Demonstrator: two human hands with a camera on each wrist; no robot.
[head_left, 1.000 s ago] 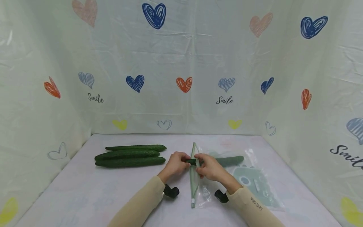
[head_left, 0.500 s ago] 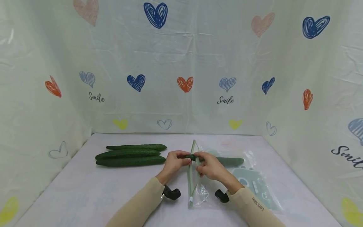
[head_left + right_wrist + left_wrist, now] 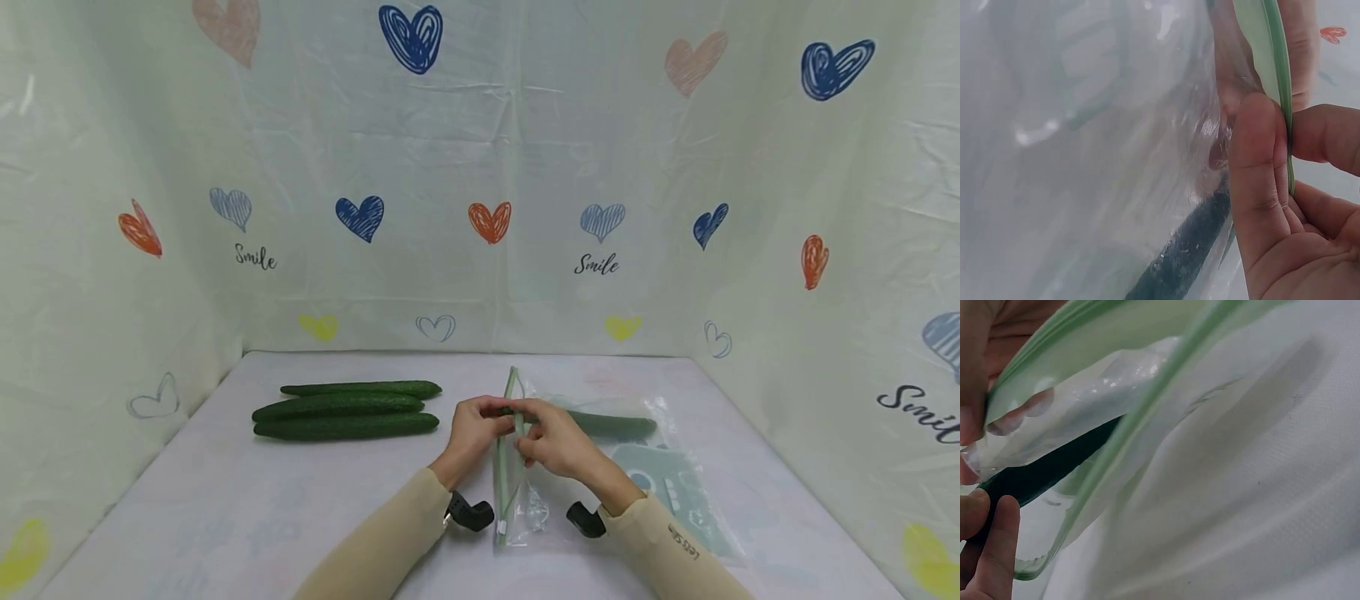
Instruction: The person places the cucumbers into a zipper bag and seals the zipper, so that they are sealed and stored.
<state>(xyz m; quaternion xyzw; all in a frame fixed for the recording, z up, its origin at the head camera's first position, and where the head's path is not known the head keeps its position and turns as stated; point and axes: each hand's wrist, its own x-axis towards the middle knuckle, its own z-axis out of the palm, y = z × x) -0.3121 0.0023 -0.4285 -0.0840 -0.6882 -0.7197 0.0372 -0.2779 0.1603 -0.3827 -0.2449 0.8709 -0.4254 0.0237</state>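
Note:
A clear zip bag [image 3: 540, 508] with a green zip edge lies on the table, its mouth toward the left. Most of a cucumber [image 3: 611, 426] shows through the plastic, reaching to the right inside it. My left hand [image 3: 474, 433] pinches the cucumber's left end at the bag's mouth; in the left wrist view the dark cucumber [image 3: 1054, 464] runs from those fingertips into the opening. My right hand [image 3: 555, 437] pinches the upper zip edge and holds it raised; the right wrist view shows the green strip [image 3: 1280, 69] between thumb and fingers.
Three cucumbers [image 3: 341, 406] lie side by side at the left of the table [image 3: 225, 500]. A pale green cartoon print [image 3: 675, 492] covers the bag's right part. A curtain with hearts [image 3: 495, 283] stands behind the table and along both sides.
My left hand has moved a little to the right, and the cucumber has slid further right into the bag. My right hand stays nearly in place, holding the zip edge.

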